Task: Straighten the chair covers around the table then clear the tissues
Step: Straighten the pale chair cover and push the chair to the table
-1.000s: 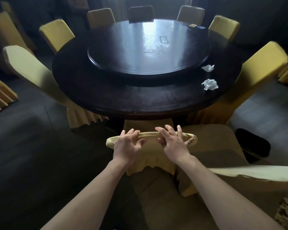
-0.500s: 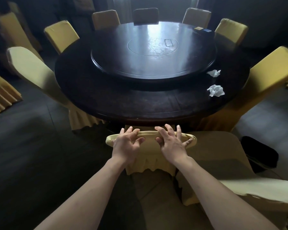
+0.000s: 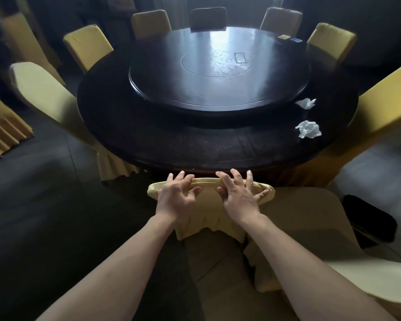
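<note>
The nearest chair's yellow cover (image 3: pixel 207 206) sits right in front of me, its top edge against the dark round table (image 3: pixel 171 140). My left hand (image 3: pixel 176 198) and my right hand (image 3: pixel 239 196) both rest on that top edge, fingers spread over it and thumbs curled against the back, pressing the fabric. Two crumpled white tissues lie on the table's right side: the nearer tissue (image 3: pixel 309 129) and the farther tissue (image 3: pixel 306 103), both well beyond my right hand.
Several yellow-covered chairs ring the table, such as the left chair (image 3: pixel 44 93) and the right chair (image 3: pixel 389 100). Another covered chair (image 3: pixel 310 218) stands close on my right, beside a black bin (image 3: pixel 368 221). A raised turntable (image 3: pixel 218 68) fills the table's centre.
The chair and my hands have moved forward, so the chair's top now meets the table edge. Both hands keep the same hold on the cover.
</note>
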